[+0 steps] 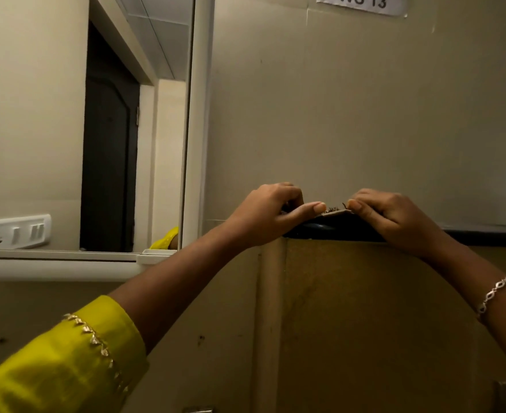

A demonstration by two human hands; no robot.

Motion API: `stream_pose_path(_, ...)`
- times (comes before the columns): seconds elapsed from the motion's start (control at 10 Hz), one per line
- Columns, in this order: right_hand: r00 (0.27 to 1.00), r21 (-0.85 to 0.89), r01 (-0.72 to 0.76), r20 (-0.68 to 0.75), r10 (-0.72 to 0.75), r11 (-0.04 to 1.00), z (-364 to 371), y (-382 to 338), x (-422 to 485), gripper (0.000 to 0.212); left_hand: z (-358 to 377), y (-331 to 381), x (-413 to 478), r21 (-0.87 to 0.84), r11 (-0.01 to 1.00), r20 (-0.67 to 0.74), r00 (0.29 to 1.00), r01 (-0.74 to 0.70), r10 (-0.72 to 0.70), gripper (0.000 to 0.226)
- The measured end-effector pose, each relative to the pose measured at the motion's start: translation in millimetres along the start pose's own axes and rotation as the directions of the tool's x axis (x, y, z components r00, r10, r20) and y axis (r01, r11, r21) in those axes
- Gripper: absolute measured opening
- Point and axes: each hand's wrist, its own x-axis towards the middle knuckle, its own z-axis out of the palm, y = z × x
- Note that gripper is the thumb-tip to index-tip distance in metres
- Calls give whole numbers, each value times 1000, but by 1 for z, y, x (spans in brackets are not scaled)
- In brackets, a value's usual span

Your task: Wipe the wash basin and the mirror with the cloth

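A small flat brownish cloth (335,210) with a frayed edge lies on the black top of a tall tan cabinet (364,323). My left hand (269,213) pinches its left end, thumb stretched along it. My right hand (394,217) pinches its right end with curled fingers. Most of the cloth is hidden under my fingers. The mirror (37,114), in a white frame (198,114), hangs on the wall to the left and reflects a dark door, a switch plate and my yellow sleeve. The wash basin is out of view.
A paper label reading "WS 13" (362,3) is stuck high on the beige wall. A black ledge (484,238) runs right along the cabinet top. A small white shelf (153,255) sits at the mirror's lower right corner.
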Motion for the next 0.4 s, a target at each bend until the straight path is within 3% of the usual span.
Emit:
stream_pose_path(0.1, 997, 0, -31, -71, 31, 1000, 5, -3, -4, 65, 3, -2, -9, 53, 999, -27, 1000, 6, -4, 53)
stream_pose_path(0.2, 978, -67, -113, -182, 99, 991, 9, -15, -7, 39, 7, -2, -25, 91, 996, -57, 998, 7, -2, 64)
stream_pose_path(0.4, 893, -137, -205, -432, 128, 969, 33, -36, -13, 29, 6, -7, -75, 180, 982, -246, 969, 53, -7, 73)
